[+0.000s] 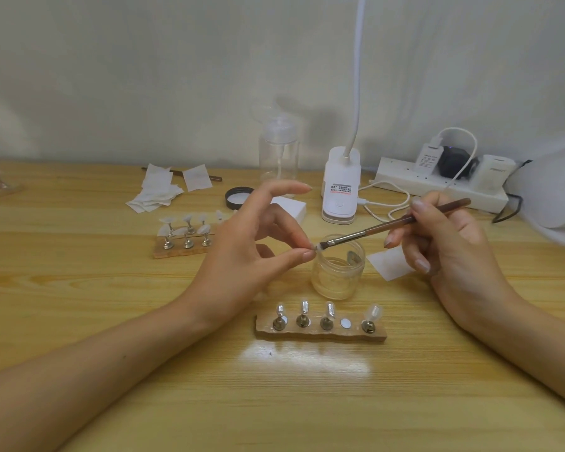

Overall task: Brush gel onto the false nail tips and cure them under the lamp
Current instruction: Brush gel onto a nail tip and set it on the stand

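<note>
Left hand (pixel 258 252) pinching nail tip (pixel 314 247) over open jar (pixel 338 272). Right hand (pixel 454 246) gripping brush (pixel 395 223): handle upper right, bristles lower left, meeting the tip. Wooden holder strip (pixel 320 332) nearer; clip lamp (pixel 340 187) behind.

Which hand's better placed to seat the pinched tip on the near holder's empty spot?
Probably left: the left hand pinches the nail tip, while the right hand grips the brush. The empty spot lies nearby.

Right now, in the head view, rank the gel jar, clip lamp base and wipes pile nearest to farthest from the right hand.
1. gel jar, just left of the right hand.
2. clip lamp base, behind, leftward.
3. wipes pile, far left.
</note>
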{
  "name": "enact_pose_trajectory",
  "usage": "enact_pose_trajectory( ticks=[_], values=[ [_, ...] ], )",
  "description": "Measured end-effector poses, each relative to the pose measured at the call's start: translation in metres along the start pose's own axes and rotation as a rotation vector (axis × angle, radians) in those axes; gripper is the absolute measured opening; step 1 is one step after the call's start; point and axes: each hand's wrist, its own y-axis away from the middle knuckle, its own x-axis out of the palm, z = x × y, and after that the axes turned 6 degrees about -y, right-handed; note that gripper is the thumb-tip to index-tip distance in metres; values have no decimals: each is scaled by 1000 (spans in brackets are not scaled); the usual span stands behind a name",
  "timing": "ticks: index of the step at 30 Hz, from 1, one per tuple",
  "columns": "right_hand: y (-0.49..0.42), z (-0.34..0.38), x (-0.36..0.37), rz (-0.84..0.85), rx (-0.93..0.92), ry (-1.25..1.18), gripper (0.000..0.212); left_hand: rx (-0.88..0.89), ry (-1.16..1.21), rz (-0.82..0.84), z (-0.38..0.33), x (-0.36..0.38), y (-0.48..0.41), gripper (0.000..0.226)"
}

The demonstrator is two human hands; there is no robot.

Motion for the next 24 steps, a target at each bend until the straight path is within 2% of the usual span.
enact_pose_trajectory(
  ticks=[3, 9, 13, 18, 24],
  values=[
    [-1, 0, -1, -71, 10, -14, 17, 7, 6, -9, 0, 0, 0, 60],
    [0, 1, 0, 10, 5, -13, 22, 44, -18, -9, -1, 0, 1, 59],
    [-1, 0, -2, -60, 12, -19, 19, 52, -14, -12, -1, 0, 1, 58],
    [0, 0, -1, 3, -24, -14, 24, 69, -29, -15, -2, 1, 1, 57],
    [-1, -1, -2, -75, 9, -12, 21, 86, -47, -15, -1, 0, 1, 57]
  ],
)
